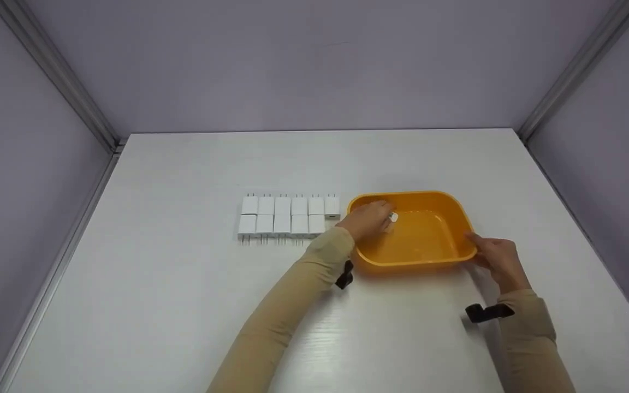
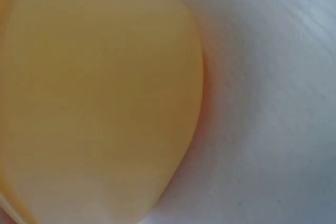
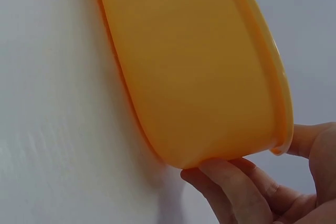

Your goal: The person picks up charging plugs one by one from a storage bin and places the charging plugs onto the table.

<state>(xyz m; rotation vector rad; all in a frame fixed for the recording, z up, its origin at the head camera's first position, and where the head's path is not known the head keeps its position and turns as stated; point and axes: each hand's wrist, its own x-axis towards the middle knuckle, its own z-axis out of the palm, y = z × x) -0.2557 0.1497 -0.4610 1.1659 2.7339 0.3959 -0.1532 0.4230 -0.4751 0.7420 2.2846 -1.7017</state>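
An orange plastic basin [image 1: 421,237] sits on the table, to the right of several white charger plugs [image 1: 282,214]. My left hand [image 1: 368,219] reaches over its left rim, fingers inside, and pinches a small white charger plug [image 1: 393,216], mostly hidden by the fingers. At the right end, my right hand [image 1: 497,257] grips the basin; in the right wrist view the thumb is at the rim and the fingers [image 3: 239,190] press on the outer wall from below. The left wrist view shows mostly the blurred basin wall [image 2: 105,93], without the left hand's fingers.
The plugs stand in two tight rows, prongs pointing outward to the back and front. One plug [image 1: 332,206] at the right end of the back row shows its port. A white table [image 1: 156,305] carries everything, with grey panels [image 1: 314,71] at the back and sides.
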